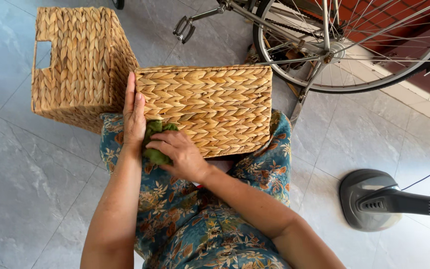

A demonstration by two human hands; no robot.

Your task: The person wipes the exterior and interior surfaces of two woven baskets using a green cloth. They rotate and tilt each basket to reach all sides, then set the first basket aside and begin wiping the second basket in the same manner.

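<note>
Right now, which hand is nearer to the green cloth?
Right. The right hand grips the green cloth and presses it against the woven basket on the lap. The left hand lies flat on the basket's left end, just beside the cloth.

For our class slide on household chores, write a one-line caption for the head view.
Right hand presses a green cloth against a woven basket on the lap, left hand steadying its end.
</note>
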